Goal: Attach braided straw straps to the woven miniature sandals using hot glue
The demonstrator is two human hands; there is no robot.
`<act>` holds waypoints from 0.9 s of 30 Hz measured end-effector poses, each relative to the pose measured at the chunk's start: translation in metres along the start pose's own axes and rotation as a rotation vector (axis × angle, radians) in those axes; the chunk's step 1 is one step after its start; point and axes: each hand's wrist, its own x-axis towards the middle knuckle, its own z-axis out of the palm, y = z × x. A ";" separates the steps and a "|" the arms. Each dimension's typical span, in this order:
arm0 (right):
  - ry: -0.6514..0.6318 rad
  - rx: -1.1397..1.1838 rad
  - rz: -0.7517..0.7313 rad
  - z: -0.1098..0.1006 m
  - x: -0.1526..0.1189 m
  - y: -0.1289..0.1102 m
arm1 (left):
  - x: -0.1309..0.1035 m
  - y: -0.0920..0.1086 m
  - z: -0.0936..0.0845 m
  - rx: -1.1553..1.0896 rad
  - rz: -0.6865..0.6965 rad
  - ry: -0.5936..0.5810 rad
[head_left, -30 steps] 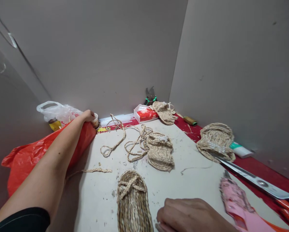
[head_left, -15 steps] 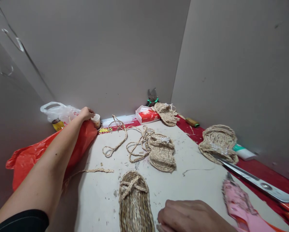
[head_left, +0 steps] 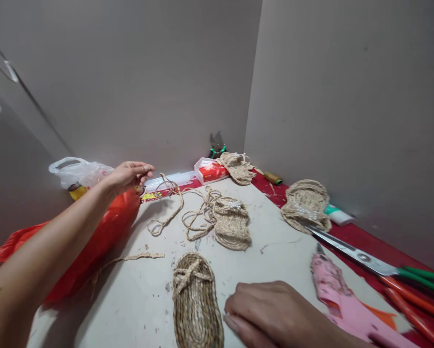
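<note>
My left hand (head_left: 133,175) is raised over the far left of the table, thumb and fingertips pinched; anything between them is too small to name. It is just above the rim of a small paper cup, mostly hidden behind it. My right hand (head_left: 267,309) rests closed on the table, its fingers curled under, so what they hold, if anything, is hidden. Beside it on the left lies a woven straw slipper (head_left: 197,307) with a crossed braid at its toe. Farther back are a smaller straw slipper (head_left: 231,224) with pearly beads and loose braided cord (head_left: 198,224).
A red plastic bag (head_left: 104,241) hangs at the left edge. To the right are large scissors (head_left: 364,257), a pink glue gun (head_left: 335,292) and another beaded slipper (head_left: 307,205). A tissue pack (head_left: 212,171) and green-handled pliers (head_left: 217,147) stand at the back.
My left hand has risen from beside the paper cup and moved a little right, fingers now pinched. My right hand stays closed beside the slipper. The view has shifted slightly right.
</note>
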 end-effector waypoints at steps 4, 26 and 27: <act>0.218 0.187 0.069 -0.007 -0.001 -0.002 | -0.068 0.009 0.074 -0.237 -0.053 -0.370; 0.489 0.354 0.218 0.004 0.003 0.002 | -0.155 -0.035 0.177 -0.858 -0.304 -0.460; 0.481 0.384 0.264 0.005 0.002 0.002 | -0.156 -0.035 0.176 -0.872 -0.284 -0.463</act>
